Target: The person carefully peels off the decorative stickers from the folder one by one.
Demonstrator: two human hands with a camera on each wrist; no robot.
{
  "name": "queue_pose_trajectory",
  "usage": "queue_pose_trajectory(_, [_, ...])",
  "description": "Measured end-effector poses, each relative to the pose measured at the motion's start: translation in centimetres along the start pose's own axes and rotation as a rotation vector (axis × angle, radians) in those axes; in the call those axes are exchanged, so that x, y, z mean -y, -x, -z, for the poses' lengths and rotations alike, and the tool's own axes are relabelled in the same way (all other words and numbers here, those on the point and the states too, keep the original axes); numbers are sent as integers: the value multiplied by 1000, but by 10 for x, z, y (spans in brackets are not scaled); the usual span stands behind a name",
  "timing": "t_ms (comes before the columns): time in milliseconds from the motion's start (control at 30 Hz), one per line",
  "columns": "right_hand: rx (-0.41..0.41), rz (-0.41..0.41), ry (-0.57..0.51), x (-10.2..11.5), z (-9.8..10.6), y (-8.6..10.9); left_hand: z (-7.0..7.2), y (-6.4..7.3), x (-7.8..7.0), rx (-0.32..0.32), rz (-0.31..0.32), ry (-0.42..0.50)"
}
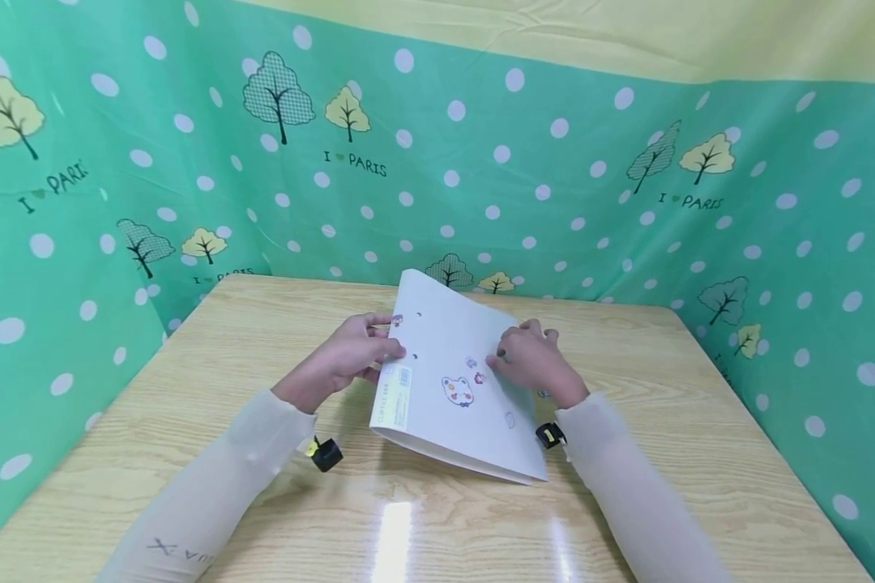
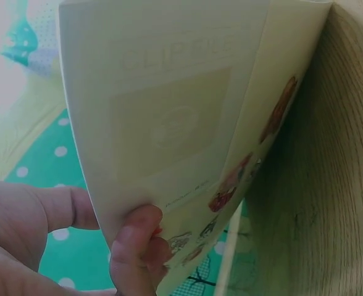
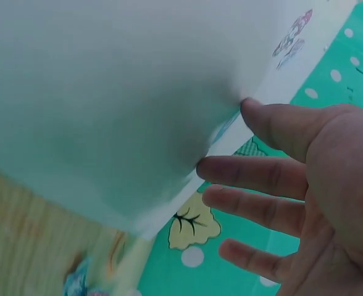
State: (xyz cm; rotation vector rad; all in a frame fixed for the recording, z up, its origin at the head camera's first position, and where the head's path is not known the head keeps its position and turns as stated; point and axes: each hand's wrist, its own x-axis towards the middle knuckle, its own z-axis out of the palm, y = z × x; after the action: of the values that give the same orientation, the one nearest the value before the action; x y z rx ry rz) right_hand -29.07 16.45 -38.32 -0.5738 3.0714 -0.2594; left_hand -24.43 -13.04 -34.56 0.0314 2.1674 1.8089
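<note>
A white clip file folder (image 1: 445,364) with small cartoon stickers stands tilted over the table, its two covers a little apart at the lower edge. My left hand (image 1: 350,352) grips its left edge, thumb on the front and fingers behind. The left wrist view shows the folder (image 2: 163,111) between the thumb and fingers of the left hand (image 2: 135,246), with faint "CLIP FILE" lettering on it. At the right side, my right hand (image 1: 539,360) touches the cover. In the right wrist view the right hand (image 3: 292,179) has fairly straight, spread fingers, thumb and index tips against the folder (image 3: 120,105).
A light wood-grain table (image 1: 642,453) lies beneath. A green dotted cloth (image 1: 408,194) with printed trees hangs around its back and sides. Small black devices (image 1: 326,455) sit by both wrists. A colourful patch (image 3: 86,283) shows at the bottom of the right wrist view.
</note>
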Motion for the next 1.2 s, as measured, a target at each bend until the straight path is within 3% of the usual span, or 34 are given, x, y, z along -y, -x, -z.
queue_pose_trajectory(433, [16, -9, 101, 14, -4, -7, 1, -1, 1, 3, -37, -15])
queue_pose_trajectory(1200, [27, -27, 197, 32, -12, -8, 2, -6, 4, 15, -18, -6])
